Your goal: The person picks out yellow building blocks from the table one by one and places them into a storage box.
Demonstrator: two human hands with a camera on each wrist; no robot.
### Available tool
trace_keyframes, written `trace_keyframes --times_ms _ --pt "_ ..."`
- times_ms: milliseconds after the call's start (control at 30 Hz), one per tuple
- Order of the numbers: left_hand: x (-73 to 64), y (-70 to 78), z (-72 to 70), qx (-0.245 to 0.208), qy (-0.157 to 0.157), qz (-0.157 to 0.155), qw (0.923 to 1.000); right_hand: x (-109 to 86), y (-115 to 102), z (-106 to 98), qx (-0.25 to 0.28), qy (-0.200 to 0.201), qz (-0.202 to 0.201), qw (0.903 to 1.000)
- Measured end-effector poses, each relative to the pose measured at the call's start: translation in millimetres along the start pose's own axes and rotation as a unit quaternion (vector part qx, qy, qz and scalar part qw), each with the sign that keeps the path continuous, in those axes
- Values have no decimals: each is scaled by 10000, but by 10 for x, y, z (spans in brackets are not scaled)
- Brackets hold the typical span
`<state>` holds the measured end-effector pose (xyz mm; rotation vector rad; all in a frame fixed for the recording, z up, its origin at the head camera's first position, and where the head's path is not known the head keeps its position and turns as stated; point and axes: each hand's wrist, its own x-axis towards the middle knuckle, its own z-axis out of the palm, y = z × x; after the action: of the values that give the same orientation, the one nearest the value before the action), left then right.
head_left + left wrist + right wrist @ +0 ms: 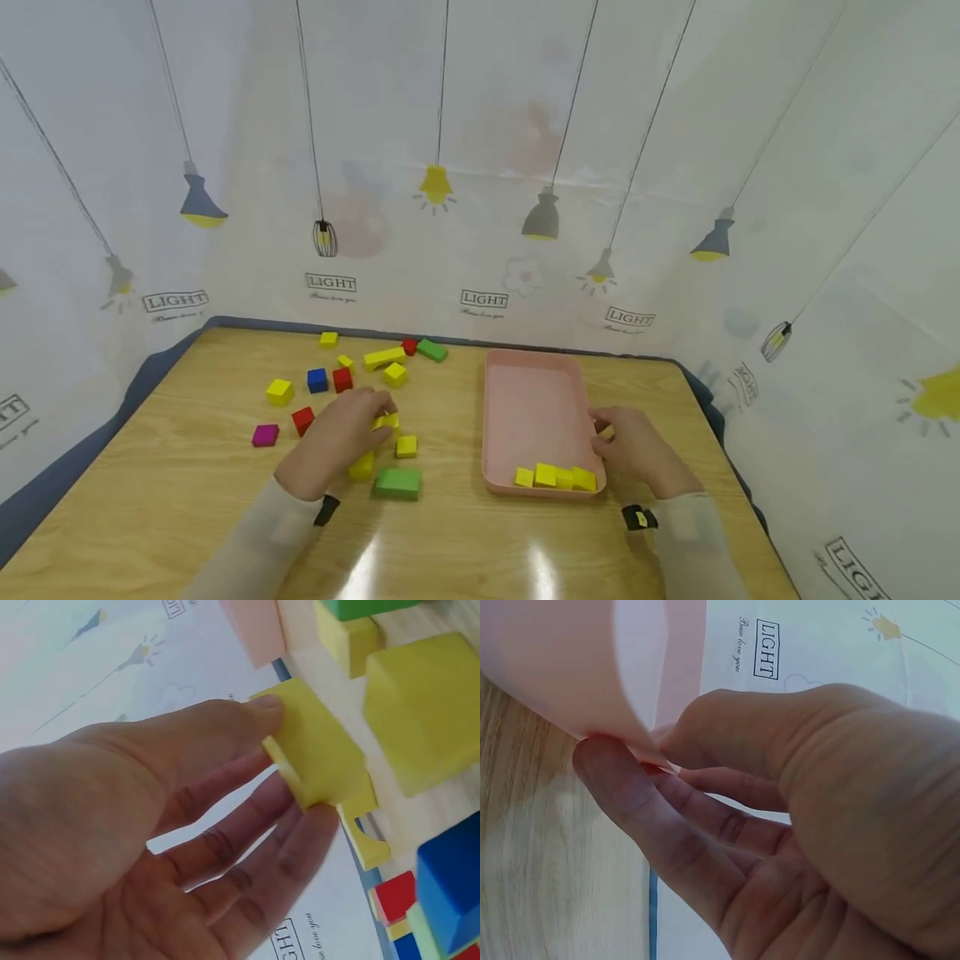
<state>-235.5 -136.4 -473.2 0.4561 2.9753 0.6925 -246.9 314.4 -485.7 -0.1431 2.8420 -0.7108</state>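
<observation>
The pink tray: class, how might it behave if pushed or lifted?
The pink tray is probably stiff, judging by its straight-sided shape. Its low, broad form suggests sliding rather than tipping when pushed. Lifted only by the side the right hand pinches, it might tilt, shifting the yellow blocks at its near end.

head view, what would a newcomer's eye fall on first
The pink tray probably catches the eye first, right of centre on the table, with yellow blocks inside its near edge and the right hand pinching its right side. Left of it, coloured blocks lie scattered around the left hand, which holds a yellow block. Behind, pendant lamps are printed across the white backdrop.
</observation>
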Motion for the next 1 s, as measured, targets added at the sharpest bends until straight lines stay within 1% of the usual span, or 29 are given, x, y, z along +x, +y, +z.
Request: trace_keyframes --times_ms 133,267,367,500,700,767,867,1000 --pt "23 109 8 -66 140 104 9998 -6 41 11 11 8 12 10000" --pt "37 250 57 -124 239 214 9994 -2 41 22 1 4 -43 10000" --pt "62 365 117 -152 289 430 9985 7 30 19 1 34 -41 10000" --pt "98 508 205 -155 313 806 9961 19 16 19 11 63 -38 10000" --pt "161 750 358 -113 372 1415 9892 8 21 7 83 82 -123 9999" --pt "173 830 401 -96 356 1530 9875 8 20 6 88 110 -163 9998" --pt "185 939 469 -77 252 1632 9862 5 15 -1 53 125 -229 9996" --pt "188 1054 561 -36 79 1648 9863 13 13 -5 56 96 -236 9997"
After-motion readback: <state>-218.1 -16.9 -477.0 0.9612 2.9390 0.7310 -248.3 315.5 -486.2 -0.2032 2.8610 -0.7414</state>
